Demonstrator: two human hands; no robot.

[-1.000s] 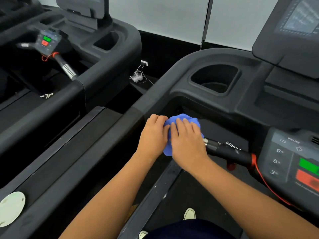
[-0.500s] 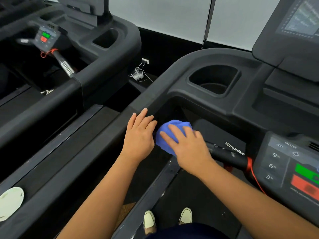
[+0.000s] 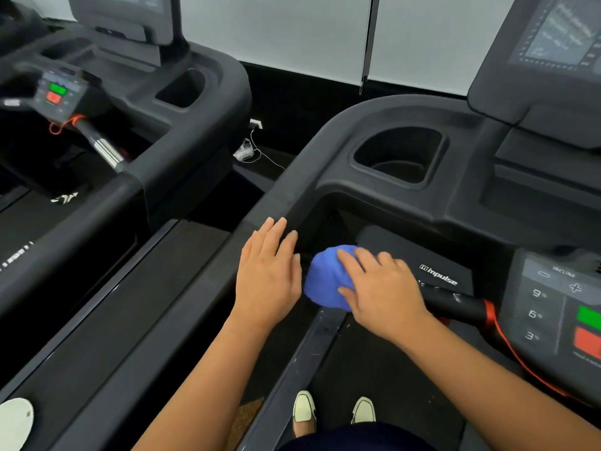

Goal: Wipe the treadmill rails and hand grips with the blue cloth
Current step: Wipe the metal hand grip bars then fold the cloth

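The blue cloth [image 3: 325,278] is bunched over the left end of the black hand grip [image 3: 455,301] of the treadmill I stand on. My right hand [image 3: 380,291] lies over the cloth, fingers draped on top and thumb against its side, holding it. My left hand [image 3: 266,271] is beside the cloth with straight fingers, lying flat over the inner edge of the broad black left rail [image 3: 182,320]; it holds nothing. The part of the grip under the cloth is hidden.
A cup holder [image 3: 396,157] sits ahead in the console. At the right is the incline panel [image 3: 553,304] with green and red buttons and a red safety cord [image 3: 507,346]. A second treadmill [image 3: 130,190] stands left. A white disc [image 3: 13,421] lies bottom left. My shoes [image 3: 304,408] are on the belt.
My left hand has let go of the cloth and moved left onto the rail, its fingers straightened. My right hand stays on the cloth at the grip's end.
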